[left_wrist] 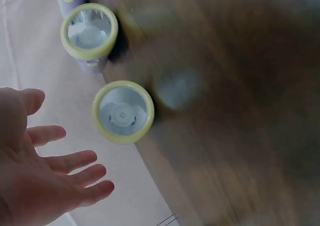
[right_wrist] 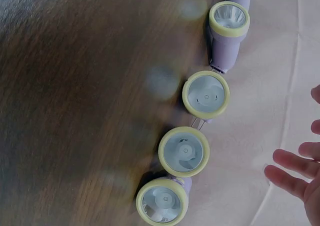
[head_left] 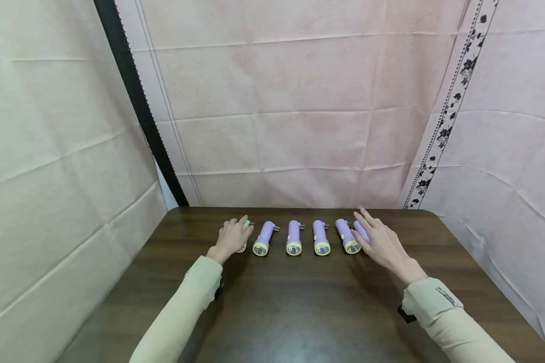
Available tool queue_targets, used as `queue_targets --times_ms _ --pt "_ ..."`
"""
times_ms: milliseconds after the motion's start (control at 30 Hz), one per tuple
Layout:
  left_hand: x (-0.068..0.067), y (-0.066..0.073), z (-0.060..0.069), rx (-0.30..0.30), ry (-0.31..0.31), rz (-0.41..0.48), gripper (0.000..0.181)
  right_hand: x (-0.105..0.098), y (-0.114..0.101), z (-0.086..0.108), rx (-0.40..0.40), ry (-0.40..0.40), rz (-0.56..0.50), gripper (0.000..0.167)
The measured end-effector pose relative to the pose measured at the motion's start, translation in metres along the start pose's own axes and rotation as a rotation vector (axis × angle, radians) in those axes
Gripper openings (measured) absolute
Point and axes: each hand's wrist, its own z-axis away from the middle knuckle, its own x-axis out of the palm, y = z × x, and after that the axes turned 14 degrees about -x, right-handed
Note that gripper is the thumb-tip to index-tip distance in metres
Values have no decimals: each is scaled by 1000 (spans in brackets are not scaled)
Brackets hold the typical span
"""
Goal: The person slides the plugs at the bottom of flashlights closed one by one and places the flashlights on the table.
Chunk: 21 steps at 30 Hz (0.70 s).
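left fingers [left_wrist: 72,162]: extended, near yellow-rimmed flashlight [left_wrist: 123,112] | second flashlight [left_wrist: 90,32]: beside it | brown tabletop [left_wrist: 225,136]

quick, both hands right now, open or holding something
Left hand: open, holding nothing, by the leftmost flashlight.
Right hand: open, holding nothing, by the rightmost flashlight.

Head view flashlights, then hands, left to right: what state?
First flashlight, pale: mostly hidden.
Second flashlight, purple, yellow-rimmed: lying, unlit.
Third flashlight, purple, yellow-rimmed: lying, unlit.
Fourth flashlight, purple, yellow-rimmed: lying, unlit.
Fifth flashlight, purple, yellow-rimmed: lying, unlit.
Sixth flashlight, purple: partly hidden.
Left hand: fingers extended, over first.
Right hand: fingers extended, over sixth.
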Motion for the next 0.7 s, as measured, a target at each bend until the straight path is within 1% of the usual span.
queue_targets --times_ms 133,367,467,600,700 --pt "4 1 -11 -44 -7 -5 53 -1 -1 1 -21 34 14 52" --pt "11 3 -21 -177 -34 20 49 -5 -2 1 -16 55 33 49" --pt "16 4 -26 -223 -48 33 53 -6 0 3 -8 52 41 49" --pt "21 4 -32 -276 -85 50 59 -7 2 5 3 32 40 50" --pt "23 4 -35 -293 -103 66 60 -7 3 7 11 18 42 50"
